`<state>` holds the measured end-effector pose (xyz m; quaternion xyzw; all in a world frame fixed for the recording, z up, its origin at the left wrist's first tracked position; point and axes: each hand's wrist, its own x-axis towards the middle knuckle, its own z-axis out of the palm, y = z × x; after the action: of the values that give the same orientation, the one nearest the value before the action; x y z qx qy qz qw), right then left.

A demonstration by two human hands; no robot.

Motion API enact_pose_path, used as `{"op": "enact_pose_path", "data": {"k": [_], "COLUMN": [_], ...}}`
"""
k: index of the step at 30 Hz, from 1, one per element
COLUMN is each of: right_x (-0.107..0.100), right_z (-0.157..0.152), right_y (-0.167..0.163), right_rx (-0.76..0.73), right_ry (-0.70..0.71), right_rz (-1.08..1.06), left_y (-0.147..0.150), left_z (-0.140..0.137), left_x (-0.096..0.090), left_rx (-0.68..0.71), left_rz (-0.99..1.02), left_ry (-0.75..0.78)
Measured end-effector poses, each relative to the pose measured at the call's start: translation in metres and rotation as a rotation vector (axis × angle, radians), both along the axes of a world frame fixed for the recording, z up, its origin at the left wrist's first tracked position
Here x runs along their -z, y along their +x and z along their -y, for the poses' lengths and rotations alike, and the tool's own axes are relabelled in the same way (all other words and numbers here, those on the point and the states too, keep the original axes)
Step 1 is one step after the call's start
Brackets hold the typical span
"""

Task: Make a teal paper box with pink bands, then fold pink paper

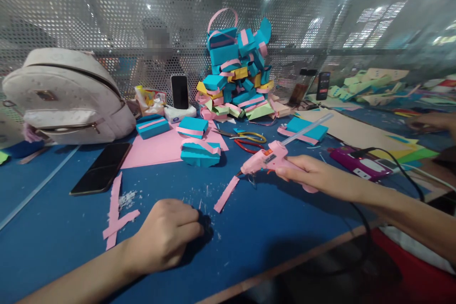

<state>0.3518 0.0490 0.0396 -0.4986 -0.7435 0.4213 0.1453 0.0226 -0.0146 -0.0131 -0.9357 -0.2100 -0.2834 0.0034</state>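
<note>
My right hand [301, 171] is wrapped round the handle of a pink hot glue gun [261, 159], with a clear glue stick jutting from its back. The gun's nozzle is at the upper end of a short pink paper strip [226, 194] lying on the blue table [242, 242]; whether they touch I cannot tell. My left hand [171, 232] rests on the table as a closed fist, its fingertips and anything inside hidden. Left of it, two more pink strips [114, 213] lie crossed beside white scraps. Beyond the gun sits a small blue paper box with a pink band [200, 153].
Scissors [249, 138], a phone [101, 168] and a purple power bank [359, 162] with cables lie around. A backpack [67, 99] stands left. A tall pile of coloured paper boxes [231, 71] leans near the perforated metal screen. Another person's hand [427, 121] is at far right.
</note>
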Motion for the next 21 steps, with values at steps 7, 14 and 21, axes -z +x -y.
{"op": "enact_pose_path", "data": {"k": [7,14,21], "right_x": [-0.005,-0.01,-0.001], "right_z": [-0.002,0.001,-0.004], "right_y": [0.002,0.003,0.013], "right_rx": [-0.009,0.047,0.01], "right_ry": [-0.007,-0.011,-0.001], "right_rz": [-0.008,0.049,0.013], "left_y": [0.001,-0.001,-0.001], "left_z": [-0.001,-0.001,-0.002], "left_x": [0.0,0.002,0.002], "left_rx": [0.009,0.014,0.009], "left_rz": [0.003,0.012,0.01], "left_ry": [-0.006,-0.01,-0.013]}}
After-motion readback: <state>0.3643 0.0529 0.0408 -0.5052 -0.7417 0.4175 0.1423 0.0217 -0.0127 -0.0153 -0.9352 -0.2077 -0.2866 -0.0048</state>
